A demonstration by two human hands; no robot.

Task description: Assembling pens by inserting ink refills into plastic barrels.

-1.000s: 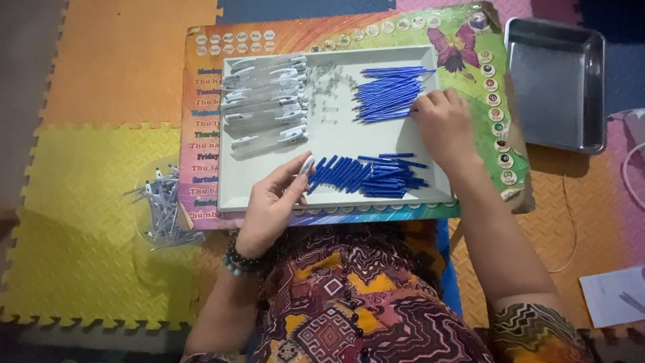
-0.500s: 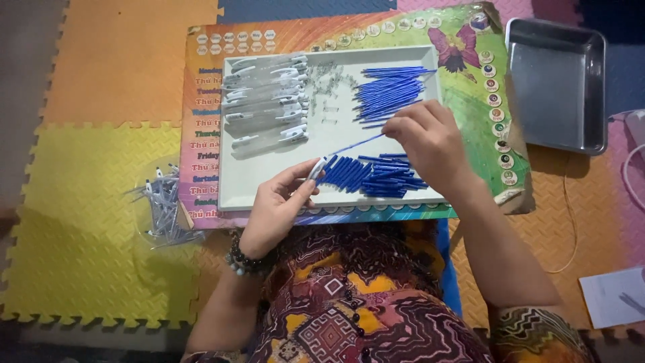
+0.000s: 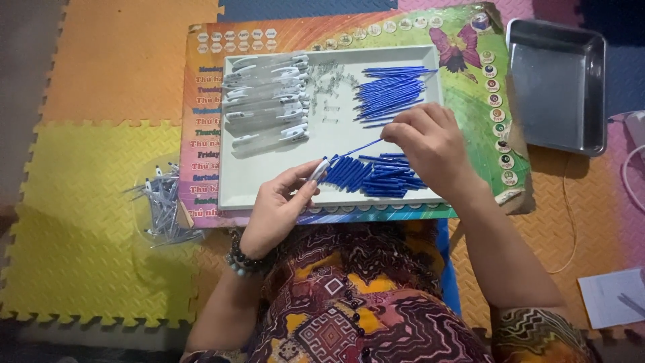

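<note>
1. The left hand (image 3: 279, 208) sits at the near edge of the white tray (image 3: 336, 195), its fingers closed lightly around a small clear pen barrel (image 3: 319, 169) that points up and to the right.
2. The right hand (image 3: 430, 144) hovers over the middle of the tray, thumb and forefinger pinched shut on the far end of a thin blue refill (image 3: 359, 148). The refill slants down to the left, and its lower end meets the mouth of the barrel — how far it has gone in cannot be told.
3. Just below the right hand lies a near pile of blue refills (image 3: 376, 176), touching the tray's near wall.
4. A second pile of blue refills (image 3: 390, 91) lies in the far right part of the tray, well apart from the first.
5. On the far left of the tray lies a row of clear pen bodies with white clips (image 3: 269, 101); between these and the far refills is a scatter of small clear parts (image 3: 329, 84).
6. The tray rests on a colourful printed board (image 3: 470, 60) with a butterfly picture, which lies on the foam mat floor (image 3: 87, 81) of orange and yellow tiles.
7. To the left of the board, on the yellow tile, is a loose heap of clear pens (image 3: 161, 202).
8. To the far right stands a metal tray (image 3: 554, 91) — apart from both hands.
</note>
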